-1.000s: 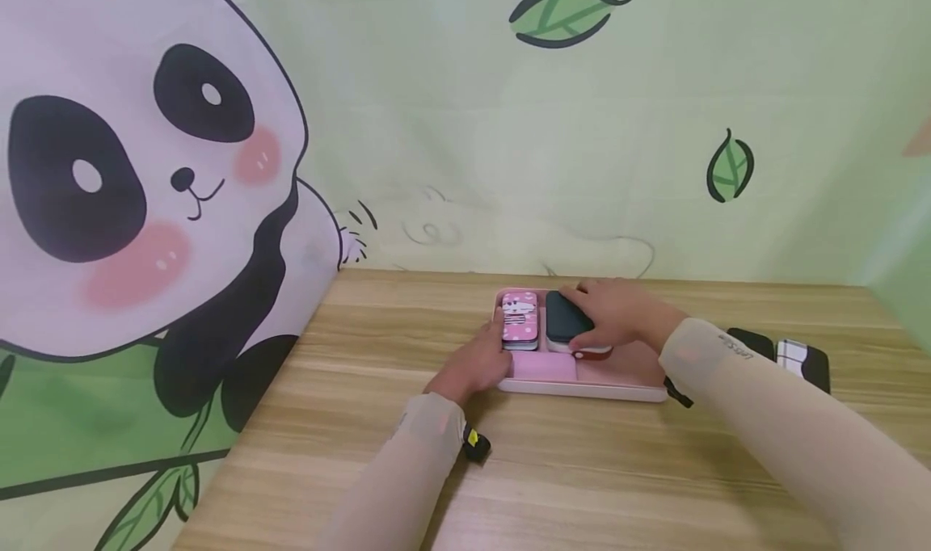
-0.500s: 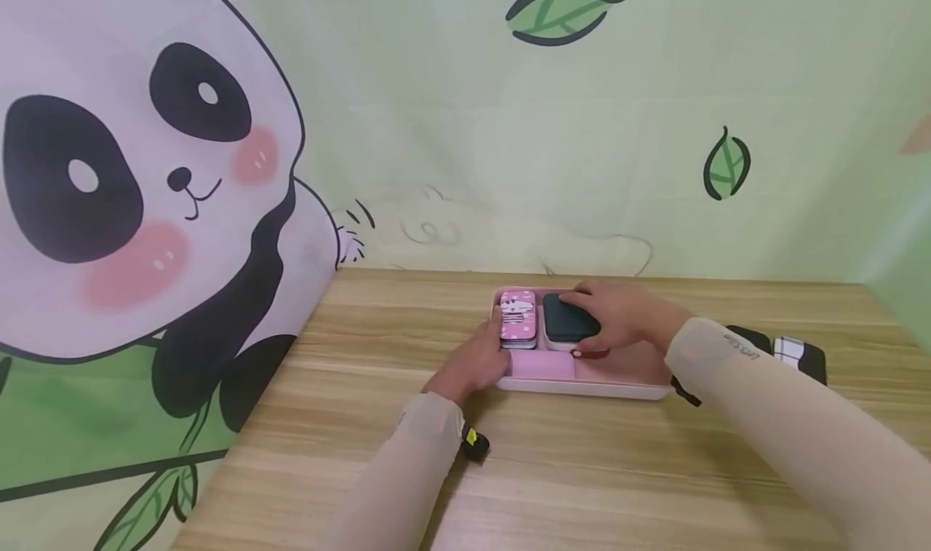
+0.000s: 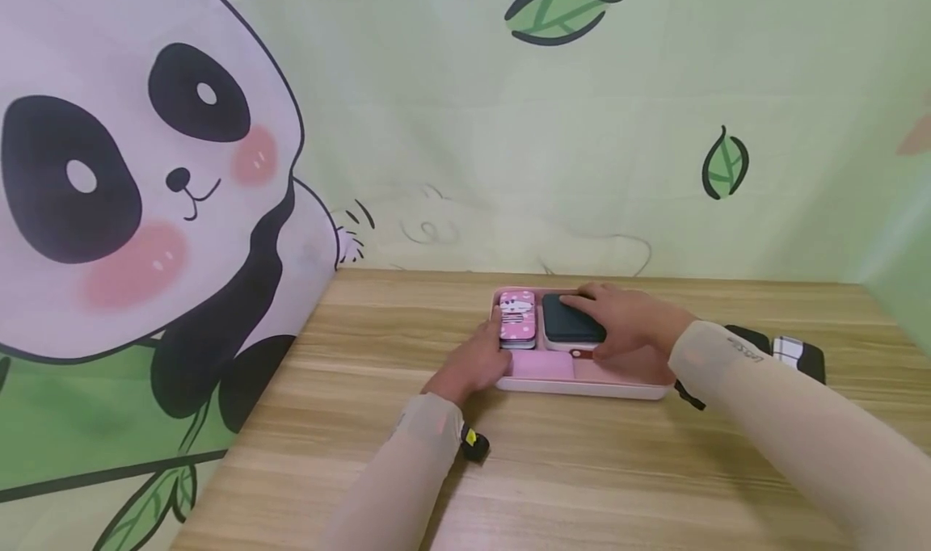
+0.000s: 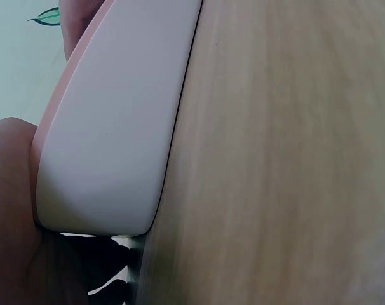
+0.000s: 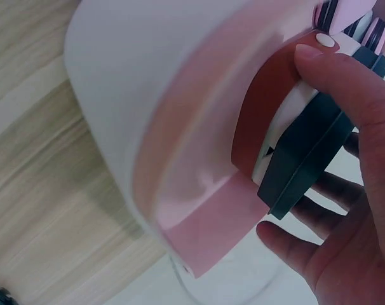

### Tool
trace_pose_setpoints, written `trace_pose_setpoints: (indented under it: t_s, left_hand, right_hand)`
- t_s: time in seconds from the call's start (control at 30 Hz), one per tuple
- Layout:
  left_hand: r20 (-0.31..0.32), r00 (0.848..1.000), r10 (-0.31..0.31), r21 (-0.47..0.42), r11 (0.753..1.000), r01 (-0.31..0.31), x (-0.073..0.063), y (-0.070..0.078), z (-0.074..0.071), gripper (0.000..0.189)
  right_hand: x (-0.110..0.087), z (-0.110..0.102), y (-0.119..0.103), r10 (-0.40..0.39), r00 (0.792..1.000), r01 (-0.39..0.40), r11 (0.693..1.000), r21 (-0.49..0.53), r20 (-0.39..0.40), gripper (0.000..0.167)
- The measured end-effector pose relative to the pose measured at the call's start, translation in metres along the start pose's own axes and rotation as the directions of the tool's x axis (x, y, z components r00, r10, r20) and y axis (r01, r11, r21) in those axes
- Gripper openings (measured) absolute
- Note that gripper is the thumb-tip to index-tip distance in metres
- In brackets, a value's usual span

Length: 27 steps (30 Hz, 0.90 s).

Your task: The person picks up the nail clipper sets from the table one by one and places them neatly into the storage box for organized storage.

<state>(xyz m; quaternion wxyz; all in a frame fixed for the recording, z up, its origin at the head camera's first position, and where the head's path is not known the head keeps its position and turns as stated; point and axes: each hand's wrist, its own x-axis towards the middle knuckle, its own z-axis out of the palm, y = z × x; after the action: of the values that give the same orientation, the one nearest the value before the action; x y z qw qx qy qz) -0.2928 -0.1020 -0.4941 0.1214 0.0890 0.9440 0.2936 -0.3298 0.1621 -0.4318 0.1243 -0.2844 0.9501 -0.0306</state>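
Observation:
A shallow pink tray (image 3: 625,389) stands near the back of the wooden table. My left hand (image 3: 473,363) grips its left end, with the thumb over the rim in the left wrist view. In the tray's back left lies a pink polka-dot case (image 3: 518,317) with a cartoon animal on it. Right of it, a dark green case (image 3: 570,318) rests over a white layer and a red-brown strap (image 5: 262,108) with a white snap. My right hand (image 3: 629,321) is spread over the dark green case's right side, its thumb on the strap. The fingers look loose and extended.
A flat pink block (image 3: 541,365) lies in the tray's front left. To the right of the tray, dark flat cases, one with a white part (image 3: 800,359), lie on the table (image 3: 582,470), partly behind my right sleeve. A printed cloth wall (image 3: 451,131) closes the back.
My right hand has shifted slightly right, so more of the dark green case and the strap shows. The case settled slightly, and my left hand stays on the tray's end.

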Motion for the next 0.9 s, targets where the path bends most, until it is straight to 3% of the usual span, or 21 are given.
trace_pose_setpoints:
  t_s: [0.37,0.9]
  left_hand:
    - [0.014,1.000,-0.005,-0.014,1.000,0.005,-0.0019,0.0014,-0.0015,0.083]
    - [0.029,1.000,-0.005,-0.029,1.000,0.006,-0.0020,0.0055,-0.0039,0.081]
  right_hand:
    - [0.0054,0.0013,-0.0003,-0.024,1.000,0.023,0.997,-0.072,-0.013,0.101]
    - [0.0040,-0.0012,-0.0048,0.001,1.000,-0.002,0.994,-0.106,-0.004,0.103]
